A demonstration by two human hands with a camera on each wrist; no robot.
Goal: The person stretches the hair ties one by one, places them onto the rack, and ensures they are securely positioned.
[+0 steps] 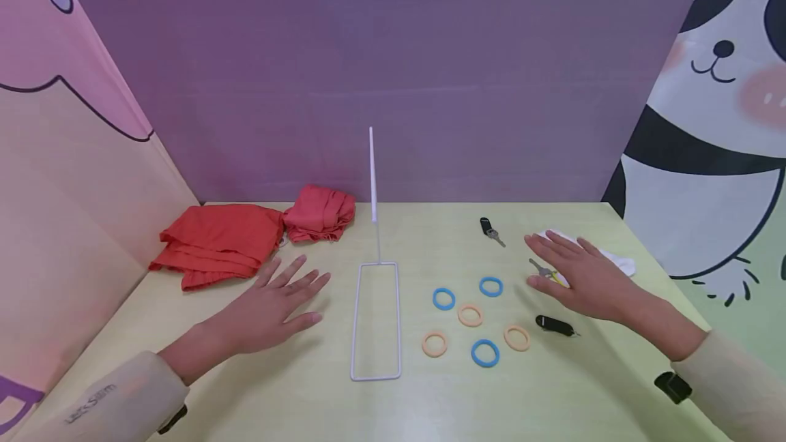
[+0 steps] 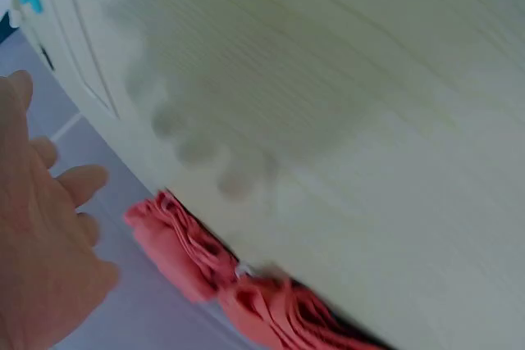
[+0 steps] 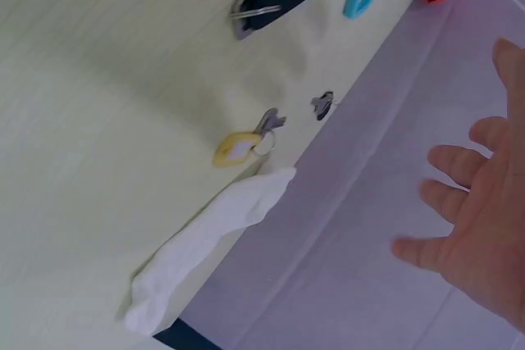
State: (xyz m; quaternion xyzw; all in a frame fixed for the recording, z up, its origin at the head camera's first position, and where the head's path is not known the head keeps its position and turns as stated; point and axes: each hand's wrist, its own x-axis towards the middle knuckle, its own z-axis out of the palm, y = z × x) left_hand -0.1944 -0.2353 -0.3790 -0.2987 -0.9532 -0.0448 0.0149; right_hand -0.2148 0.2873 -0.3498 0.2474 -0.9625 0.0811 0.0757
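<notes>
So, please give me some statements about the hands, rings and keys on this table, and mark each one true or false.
1. Both hands, left hand and right hand, are open with spread fingers. True.
2. The left hand grips the red cloth. False: it holds nothing.
3. Three blue rings lie on the table. True.
4. The white wire stand lies right of the rings. False: left of them.
5. A white sock lies near the yellow-tagged key. True.

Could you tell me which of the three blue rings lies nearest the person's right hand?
The blue ring farthest back, just left of the right hand. The other two lie farther left and nearer the front edge.
</notes>
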